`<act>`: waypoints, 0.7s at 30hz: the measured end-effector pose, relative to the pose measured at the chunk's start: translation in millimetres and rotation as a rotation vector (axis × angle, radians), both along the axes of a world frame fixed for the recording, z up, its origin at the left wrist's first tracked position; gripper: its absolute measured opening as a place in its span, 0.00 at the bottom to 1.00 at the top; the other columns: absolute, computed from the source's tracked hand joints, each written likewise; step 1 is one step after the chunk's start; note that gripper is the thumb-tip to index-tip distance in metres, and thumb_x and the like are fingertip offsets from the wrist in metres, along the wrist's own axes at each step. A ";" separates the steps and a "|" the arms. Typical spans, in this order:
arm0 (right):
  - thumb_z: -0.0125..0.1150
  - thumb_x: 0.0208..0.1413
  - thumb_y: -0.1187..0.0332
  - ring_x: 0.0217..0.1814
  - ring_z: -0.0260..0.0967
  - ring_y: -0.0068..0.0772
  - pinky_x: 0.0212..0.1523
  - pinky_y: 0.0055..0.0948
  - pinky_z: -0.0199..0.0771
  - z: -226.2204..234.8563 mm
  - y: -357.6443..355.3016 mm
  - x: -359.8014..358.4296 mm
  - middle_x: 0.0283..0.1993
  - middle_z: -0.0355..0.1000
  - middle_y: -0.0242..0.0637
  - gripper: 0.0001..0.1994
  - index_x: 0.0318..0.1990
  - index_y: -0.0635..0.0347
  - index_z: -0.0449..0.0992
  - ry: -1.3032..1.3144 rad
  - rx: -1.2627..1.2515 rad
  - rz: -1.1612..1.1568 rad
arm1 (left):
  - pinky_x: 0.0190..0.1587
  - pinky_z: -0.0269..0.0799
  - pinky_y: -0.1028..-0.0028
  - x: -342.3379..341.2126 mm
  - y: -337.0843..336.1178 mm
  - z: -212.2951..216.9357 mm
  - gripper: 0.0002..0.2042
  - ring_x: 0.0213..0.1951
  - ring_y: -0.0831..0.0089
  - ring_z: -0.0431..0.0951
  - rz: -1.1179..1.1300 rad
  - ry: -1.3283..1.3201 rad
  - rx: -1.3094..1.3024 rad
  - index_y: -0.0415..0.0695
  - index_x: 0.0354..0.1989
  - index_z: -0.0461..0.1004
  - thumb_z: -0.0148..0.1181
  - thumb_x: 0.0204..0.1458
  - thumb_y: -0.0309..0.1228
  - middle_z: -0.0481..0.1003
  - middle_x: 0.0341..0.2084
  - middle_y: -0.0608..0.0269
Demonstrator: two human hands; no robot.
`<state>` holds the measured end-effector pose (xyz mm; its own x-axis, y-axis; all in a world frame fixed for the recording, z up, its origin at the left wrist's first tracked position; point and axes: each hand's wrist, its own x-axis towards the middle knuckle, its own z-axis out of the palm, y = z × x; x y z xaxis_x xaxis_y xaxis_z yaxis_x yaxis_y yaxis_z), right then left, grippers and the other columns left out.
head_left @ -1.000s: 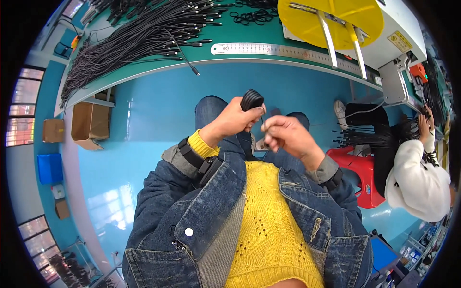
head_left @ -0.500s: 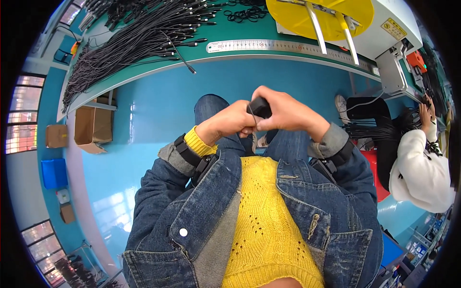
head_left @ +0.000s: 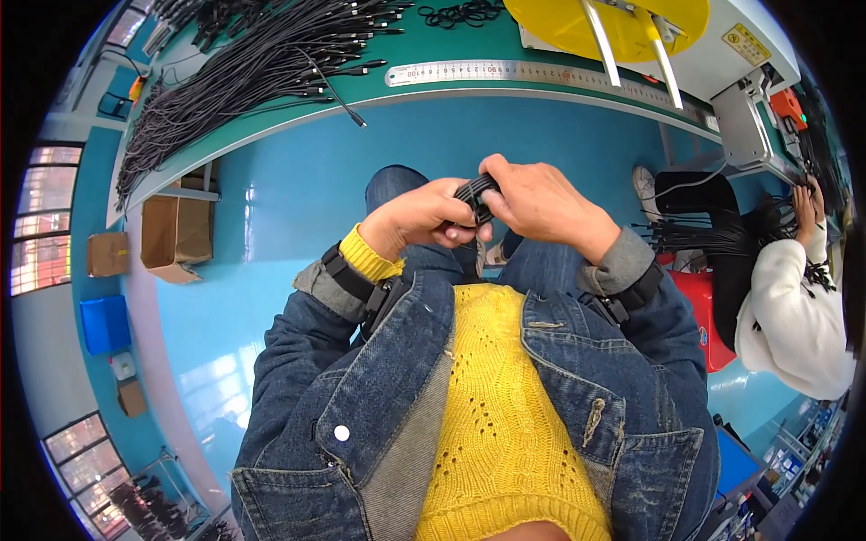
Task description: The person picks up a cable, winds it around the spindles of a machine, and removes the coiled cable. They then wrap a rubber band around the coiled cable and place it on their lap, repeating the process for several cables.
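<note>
Above my lap, both hands meet around a small, tight coil of black cable (head_left: 474,191). From the left, my left hand (head_left: 422,213) closes on the coil with its fingers curled beneath it. My right hand (head_left: 541,202) pinches the coil's other side, thumb across the front and index finger over the top. Several parallel turns of cable show between the hands. My palms and fingers hide the coil's lower part, so its loose ends cannot be made out.
A green-topped bench (head_left: 379,95) runs ahead, carrying a heap of black cables (head_left: 244,90), a steel ruler (head_left: 505,72), black loops (head_left: 460,13) and a machine with a yellow disc (head_left: 622,27). One cable end overhangs its edge. At right, a person in white (head_left: 785,316) handles cables.
The black coil has turned between my hands, so its wound strands now face up. My right fingers have shifted their hold, and the view has moved slightly.
</note>
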<state>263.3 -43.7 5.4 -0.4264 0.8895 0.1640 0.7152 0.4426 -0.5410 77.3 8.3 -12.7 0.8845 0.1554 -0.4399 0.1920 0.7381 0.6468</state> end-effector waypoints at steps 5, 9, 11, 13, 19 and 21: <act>0.47 0.49 0.73 0.28 0.65 0.58 0.29 0.48 0.62 -14.8 -0.3 -3.8 0.25 0.67 0.55 0.10 0.38 0.66 0.59 0.058 -0.146 -0.094 | 0.16 0.62 0.84 -2.5 -1.6 -2.0 0.16 0.19 0.79 0.67 0.130 -0.116 -0.059 0.34 0.44 0.64 0.45 0.44 0.20 0.71 0.32 0.51; 0.46 0.49 0.74 0.27 0.64 0.59 0.29 0.51 0.61 -26.5 -1.1 -2.7 0.23 0.67 0.55 0.10 0.39 0.67 0.58 0.091 -0.145 -0.242 | 0.25 0.72 0.80 -8.5 -9.3 3.9 0.14 0.28 0.72 0.74 0.330 -0.118 0.038 0.33 0.44 0.65 0.46 0.47 0.20 0.72 0.37 0.49; 0.45 0.49 0.75 0.27 0.64 0.59 0.29 0.51 0.61 -24.8 -3.1 -2.0 0.22 0.66 0.56 0.10 0.39 0.67 0.58 0.093 -0.130 -0.289 | 0.28 0.76 0.78 -10.1 -11.9 6.1 0.13 0.32 0.69 0.76 0.392 -0.117 0.080 0.33 0.44 0.66 0.46 0.49 0.21 0.72 0.38 0.49; 0.45 0.49 0.75 0.27 0.64 0.59 0.29 0.51 0.61 -26.2 -1.9 -4.4 0.22 0.66 0.56 0.09 0.38 0.67 0.58 0.111 -0.117 -0.297 | 0.32 0.77 0.76 -12.9 -11.4 -3.5 0.11 0.36 0.66 0.77 0.426 -0.067 0.230 0.33 0.43 0.66 0.47 0.51 0.22 0.72 0.37 0.51; 0.44 0.49 0.75 0.27 0.64 0.59 0.29 0.51 0.62 -21.3 -6.0 -14.5 0.22 0.66 0.56 0.08 0.37 0.68 0.58 0.153 -0.140 -0.346 | 0.33 0.77 0.76 -11.7 -17.1 -12.2 0.09 0.33 0.67 0.77 0.520 -0.024 0.381 0.33 0.40 0.67 0.48 0.53 0.23 0.74 0.34 0.56; 0.45 0.49 0.76 0.27 0.65 0.59 0.29 0.50 0.63 -19.8 -8.5 -23.3 0.22 0.66 0.56 0.08 0.37 0.67 0.58 0.108 -0.141 -0.405 | 0.30 0.76 0.79 -9.1 -21.3 -11.5 0.09 0.33 0.70 0.77 0.596 0.091 0.499 0.33 0.40 0.67 0.50 0.52 0.24 0.74 0.31 0.58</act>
<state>239.9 -52.2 -14.5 -0.0259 0.9983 0.0531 0.7521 0.0545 -0.6569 68.2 -13.0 -24.2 0.5531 0.7914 -0.2602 -0.0769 0.3596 0.9299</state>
